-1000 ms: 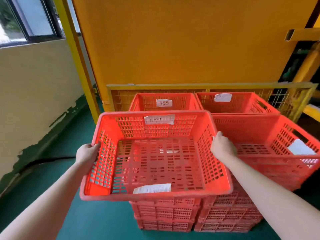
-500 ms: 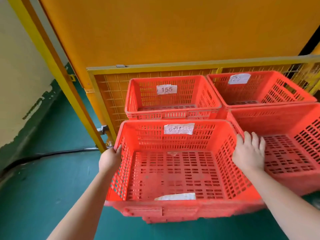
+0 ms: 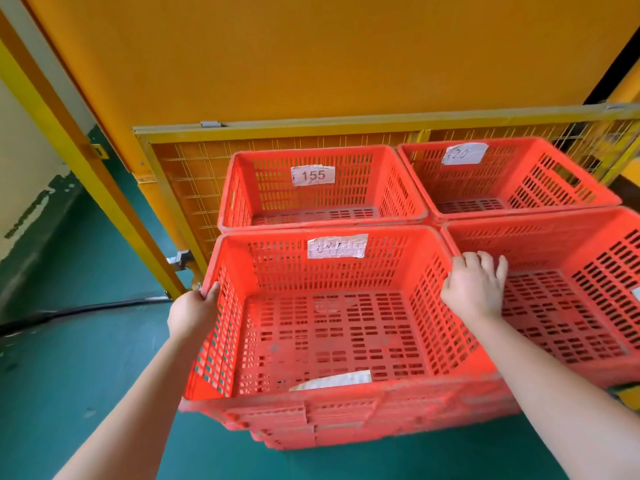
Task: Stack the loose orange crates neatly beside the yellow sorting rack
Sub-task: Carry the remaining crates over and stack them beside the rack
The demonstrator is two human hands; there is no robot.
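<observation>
An empty orange crate [image 3: 329, 334] with a paper label on its far wall sits on top of a nested stack of orange crates. My left hand [image 3: 192, 311] grips its left rim, thumb hooked over the edge. On its right rim lies my right hand [image 3: 474, 285], fingers reaching over into the neighbouring crate [image 3: 571, 306]. Behind stand two more orange crates, one labelled 155 [image 3: 322, 188] and one at the back right [image 3: 505, 174]. All four stacks stand against the yellow sorting rack [image 3: 194, 188] with its wire-mesh guard.
A yellow post [image 3: 86, 174] slants down the left side, with a metal latch [image 3: 180, 259] near its foot. A black cable [image 3: 79, 310] runs across the green floor [image 3: 69, 375] at the left. The pale wall stands further left.
The crate, held up a second ago, has come down onto the front left stack. My right hand's fingers have curled a little more over the rim. The view has closed in.
</observation>
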